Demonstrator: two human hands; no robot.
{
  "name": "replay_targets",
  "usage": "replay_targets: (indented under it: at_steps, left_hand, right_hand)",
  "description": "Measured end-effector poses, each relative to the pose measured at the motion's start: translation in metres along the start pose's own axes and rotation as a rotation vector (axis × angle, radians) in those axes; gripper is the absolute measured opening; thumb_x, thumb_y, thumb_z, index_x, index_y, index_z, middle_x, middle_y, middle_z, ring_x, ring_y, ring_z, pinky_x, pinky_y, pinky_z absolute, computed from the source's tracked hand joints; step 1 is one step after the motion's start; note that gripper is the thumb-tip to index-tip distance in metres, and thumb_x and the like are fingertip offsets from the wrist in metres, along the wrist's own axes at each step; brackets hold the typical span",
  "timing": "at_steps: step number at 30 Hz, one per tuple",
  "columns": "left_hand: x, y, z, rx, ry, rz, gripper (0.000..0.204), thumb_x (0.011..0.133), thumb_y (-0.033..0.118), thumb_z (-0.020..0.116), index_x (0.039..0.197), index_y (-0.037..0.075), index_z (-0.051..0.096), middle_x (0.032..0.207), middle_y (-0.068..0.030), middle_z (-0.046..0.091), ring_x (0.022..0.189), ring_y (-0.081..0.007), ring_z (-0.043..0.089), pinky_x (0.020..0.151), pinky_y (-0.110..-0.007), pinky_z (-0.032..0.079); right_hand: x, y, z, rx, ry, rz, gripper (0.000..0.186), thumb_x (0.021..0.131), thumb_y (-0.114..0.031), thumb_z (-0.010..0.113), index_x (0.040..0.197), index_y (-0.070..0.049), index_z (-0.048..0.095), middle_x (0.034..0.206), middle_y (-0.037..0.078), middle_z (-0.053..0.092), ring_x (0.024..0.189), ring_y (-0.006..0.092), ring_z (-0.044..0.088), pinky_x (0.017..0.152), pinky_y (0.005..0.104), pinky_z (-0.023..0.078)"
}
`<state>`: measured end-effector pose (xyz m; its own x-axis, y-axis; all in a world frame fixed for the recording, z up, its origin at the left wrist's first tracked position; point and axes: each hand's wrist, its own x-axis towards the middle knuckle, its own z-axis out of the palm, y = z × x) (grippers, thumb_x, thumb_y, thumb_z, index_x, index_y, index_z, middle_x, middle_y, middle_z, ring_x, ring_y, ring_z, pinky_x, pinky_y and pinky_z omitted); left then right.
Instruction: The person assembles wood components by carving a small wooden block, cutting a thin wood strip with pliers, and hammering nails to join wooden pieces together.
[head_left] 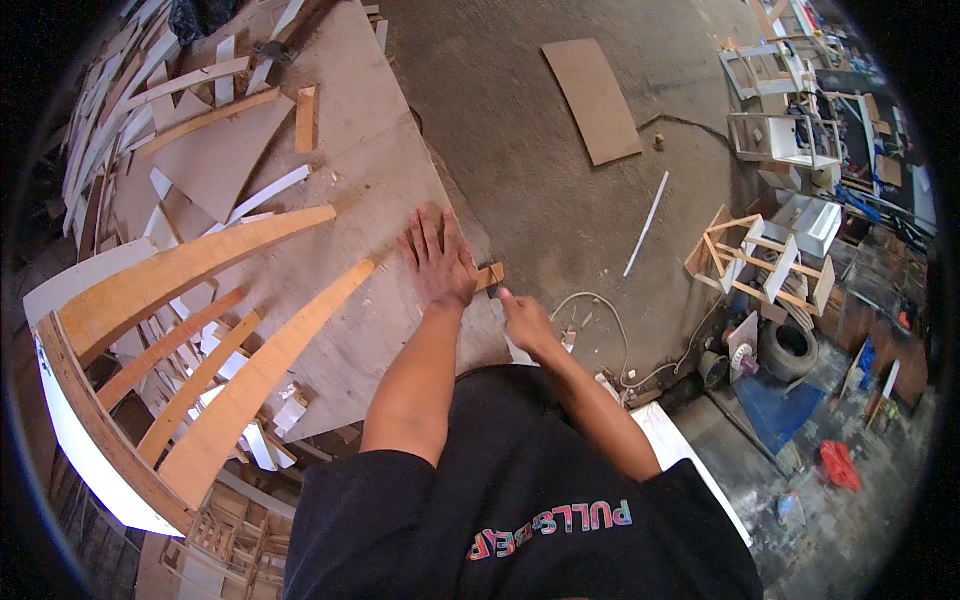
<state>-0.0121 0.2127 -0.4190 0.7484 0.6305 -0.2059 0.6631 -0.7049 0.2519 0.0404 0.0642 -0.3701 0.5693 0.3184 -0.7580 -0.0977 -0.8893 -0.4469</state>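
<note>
The left hand [437, 262] lies flat, fingers spread, on the plywood sheet [370, 150], while the right hand [525, 320] pinches a small wood block [490, 275] just beyond its fingertips, long axis pointing toward the left hand's thumb.

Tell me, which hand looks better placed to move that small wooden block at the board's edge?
Probably the right hand: its fingers reach up to the small wooden block at the edge of the large plywood sheet. The left hand lies flat, pressing on the sheet beside it.
</note>
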Motion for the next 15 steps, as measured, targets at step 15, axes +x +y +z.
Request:
replay_targets:
  at_steps: [15]
  left_hand:
    - [-0.006,0.003,-0.002,-0.008,-0.015,0.034,0.076,0.105,0.035,0.047,0.17,0.016,0.011,0.177,-0.0169,0.0,0.163,-0.0356,-0.004,0.131,-0.056,-0.004]
  right_hand:
    - [0.005,0.035,0.035,0.089,0.117,-0.021,0.067,0.109,-0.054,0.043,0.086,0.005,0.067,0.078,0.026,0.066,0.078,0.0418,0.065,0.075,0.051,0.049]
